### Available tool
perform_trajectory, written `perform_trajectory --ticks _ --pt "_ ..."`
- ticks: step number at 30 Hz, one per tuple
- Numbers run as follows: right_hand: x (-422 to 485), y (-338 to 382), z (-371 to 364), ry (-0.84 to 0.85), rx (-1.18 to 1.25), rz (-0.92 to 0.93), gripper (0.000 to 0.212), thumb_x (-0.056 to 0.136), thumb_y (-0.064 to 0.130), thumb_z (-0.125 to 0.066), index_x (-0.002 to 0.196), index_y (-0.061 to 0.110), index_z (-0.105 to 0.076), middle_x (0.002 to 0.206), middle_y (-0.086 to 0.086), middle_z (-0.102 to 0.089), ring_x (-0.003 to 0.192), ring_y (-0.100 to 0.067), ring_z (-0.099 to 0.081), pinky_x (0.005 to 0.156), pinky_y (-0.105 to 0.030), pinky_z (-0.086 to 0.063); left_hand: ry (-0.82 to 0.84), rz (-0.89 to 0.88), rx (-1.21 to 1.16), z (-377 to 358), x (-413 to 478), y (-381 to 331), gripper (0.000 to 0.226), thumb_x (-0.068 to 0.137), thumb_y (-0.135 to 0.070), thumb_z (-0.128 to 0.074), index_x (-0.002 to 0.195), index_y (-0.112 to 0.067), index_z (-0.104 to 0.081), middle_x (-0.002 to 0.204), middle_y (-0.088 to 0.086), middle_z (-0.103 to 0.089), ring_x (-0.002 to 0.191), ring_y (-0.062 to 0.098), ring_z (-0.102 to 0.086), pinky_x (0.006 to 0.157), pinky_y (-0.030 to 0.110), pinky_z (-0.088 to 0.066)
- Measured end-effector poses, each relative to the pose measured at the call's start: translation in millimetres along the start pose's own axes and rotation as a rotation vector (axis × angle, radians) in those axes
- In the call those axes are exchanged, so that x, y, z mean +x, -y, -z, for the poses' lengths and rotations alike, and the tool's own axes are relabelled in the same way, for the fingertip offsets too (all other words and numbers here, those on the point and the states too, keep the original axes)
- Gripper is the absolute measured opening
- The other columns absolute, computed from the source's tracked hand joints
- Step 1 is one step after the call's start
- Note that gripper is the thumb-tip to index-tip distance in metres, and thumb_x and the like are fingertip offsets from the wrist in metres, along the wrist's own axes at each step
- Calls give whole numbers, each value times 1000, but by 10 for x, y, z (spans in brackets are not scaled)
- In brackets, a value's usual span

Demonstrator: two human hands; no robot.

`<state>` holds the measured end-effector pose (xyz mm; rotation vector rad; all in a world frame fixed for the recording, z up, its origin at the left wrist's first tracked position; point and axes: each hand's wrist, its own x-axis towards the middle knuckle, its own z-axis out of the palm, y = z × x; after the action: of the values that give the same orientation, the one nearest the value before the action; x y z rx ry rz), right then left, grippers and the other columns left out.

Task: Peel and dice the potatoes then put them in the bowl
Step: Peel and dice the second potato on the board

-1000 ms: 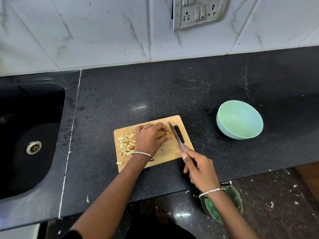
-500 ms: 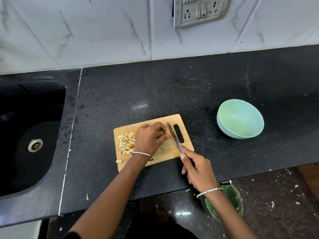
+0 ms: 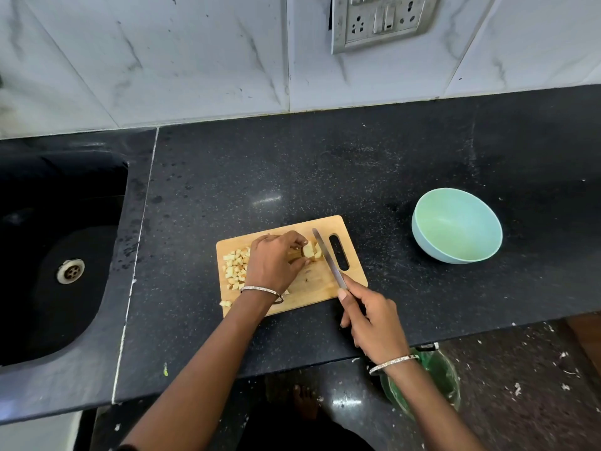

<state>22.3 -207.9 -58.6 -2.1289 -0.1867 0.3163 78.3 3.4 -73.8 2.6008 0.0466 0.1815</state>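
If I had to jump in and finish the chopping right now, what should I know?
Left hand: holds a potato chunk down on the cutting board.
Right hand: grips the knife, with the blade just right of the chunk.
Done: a pile of diced cubes sits at the board's left end. One stray cube lies at the board's near-left corner.
The bowl, to the right on the counter, is empty.
Left: dice the chunk, then move all the cubes into the bowl.
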Motion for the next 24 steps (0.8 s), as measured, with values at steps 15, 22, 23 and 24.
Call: perform_trajectory --ticks 15,22,23,24 --pt "-25 44 -116 -24 -67 9 38 104 35 -44 141 40 -50 58 4 -65 49 -4 -60 59 -30 -55 -31 69 23 14 8 -49 41 73 -41 -80 110 -33 -63 103 -16 -69 106 14 -58 97 40 -40" --pt "27 110 -216 -62 -141 21 48 103 35 -42 146 54 -31 59 1 -65 56 -11 -62 68 -41 -55 24 120 133 114 3 -130 37 76 -50 -74 111 -39 -68 109 -18 -68 110 13 -45 82 35 -21" --pt "35 118 -233 -63 -152 25 51 103 34 -42 146 57 -26 60 -1 -64 58 -16 -63 68 -43 -55 28 121 136 118 3 -134 35 76 -51 -73 109 -40 -69 108 -19 -68 109 14 -45 81 34 -20" --pt "39 126 -250 -61 -161 28 54 103 33 -42 146 58 -23 60 -2 -64 59 -19 -63 69 -44 -55 30 123 138 119 3 -137 33 76 -51 -73 108 -41 -69 107 -19 -68 108 14 -45 80 35 -20"
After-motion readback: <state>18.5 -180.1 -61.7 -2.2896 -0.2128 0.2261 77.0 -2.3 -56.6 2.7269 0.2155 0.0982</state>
